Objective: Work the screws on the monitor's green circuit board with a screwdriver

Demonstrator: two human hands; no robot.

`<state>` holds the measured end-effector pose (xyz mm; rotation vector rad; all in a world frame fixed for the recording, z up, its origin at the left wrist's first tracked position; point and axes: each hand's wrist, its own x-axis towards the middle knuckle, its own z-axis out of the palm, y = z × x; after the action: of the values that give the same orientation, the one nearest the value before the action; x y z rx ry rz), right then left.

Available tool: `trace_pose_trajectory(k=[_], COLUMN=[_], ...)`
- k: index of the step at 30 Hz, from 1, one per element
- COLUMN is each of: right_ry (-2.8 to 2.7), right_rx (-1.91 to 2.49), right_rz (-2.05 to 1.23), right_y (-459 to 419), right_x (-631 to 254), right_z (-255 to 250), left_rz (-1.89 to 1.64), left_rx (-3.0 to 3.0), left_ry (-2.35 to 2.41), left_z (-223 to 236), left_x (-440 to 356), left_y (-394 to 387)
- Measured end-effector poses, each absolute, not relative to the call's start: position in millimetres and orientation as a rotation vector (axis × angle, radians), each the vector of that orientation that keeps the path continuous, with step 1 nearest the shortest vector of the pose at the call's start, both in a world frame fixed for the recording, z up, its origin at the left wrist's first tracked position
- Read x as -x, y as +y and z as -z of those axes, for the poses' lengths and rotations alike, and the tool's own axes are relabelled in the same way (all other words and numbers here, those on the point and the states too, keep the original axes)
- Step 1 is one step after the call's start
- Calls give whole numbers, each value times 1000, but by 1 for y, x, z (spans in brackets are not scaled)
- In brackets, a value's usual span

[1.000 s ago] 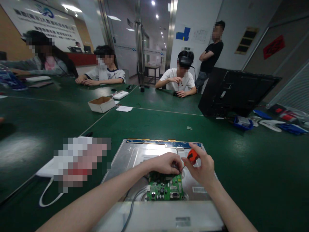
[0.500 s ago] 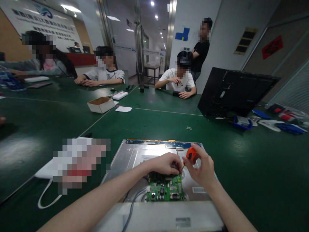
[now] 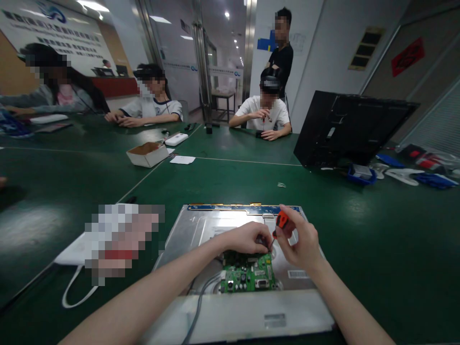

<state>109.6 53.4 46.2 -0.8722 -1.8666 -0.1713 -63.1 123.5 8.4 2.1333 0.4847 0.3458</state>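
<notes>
A screwdriver (image 3: 282, 219) with an orange and black handle is pinched in the fingers of my right hand (image 3: 303, 239). It tilts, with its shaft pointing down and left to the far right corner of a green circuit board (image 3: 248, 278). My left hand (image 3: 249, 237) rests over the board's far edge, its fingers curled in by the screwdriver's tip; what they hold, if anything, is hidden. The board sits on the silver metal back of a display panel (image 3: 187, 239), which has a blue strip (image 3: 223, 207) along its far edge. Grey cables (image 3: 201, 302) run from the board's left side.
A white bag (image 3: 77, 247), partly blurred out, lies left of the panel. Farther off are an open white box (image 3: 147, 154), a black monitor housing (image 3: 348, 129) and a blue tray (image 3: 361, 175). Several people sit or stand beyond the green table (image 3: 377, 249).
The view has shifted slightly. The screwdriver's handle has turned a little in my right fingers, while its tip stays at the same corner. My left hand keeps its place on the board.
</notes>
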Motion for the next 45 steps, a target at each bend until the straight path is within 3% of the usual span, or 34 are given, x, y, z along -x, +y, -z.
trace_pose_trajectory(k=[25,36,45], right_ry=[-1825,-1881,-1828], right_rx=[899,893,897], right_rz=[301,155,278], right_y=[54,49,55], right_x=[-110,-112,-111], right_z=[-45,-51,-46], left_rz=[-321,-311,-347], left_rx=[-2173,-2125,-2104], left_ry=[465,439,457], left_z=[-7,-14,-12], left_x=[64,63,63], left_y=[124,122,123])
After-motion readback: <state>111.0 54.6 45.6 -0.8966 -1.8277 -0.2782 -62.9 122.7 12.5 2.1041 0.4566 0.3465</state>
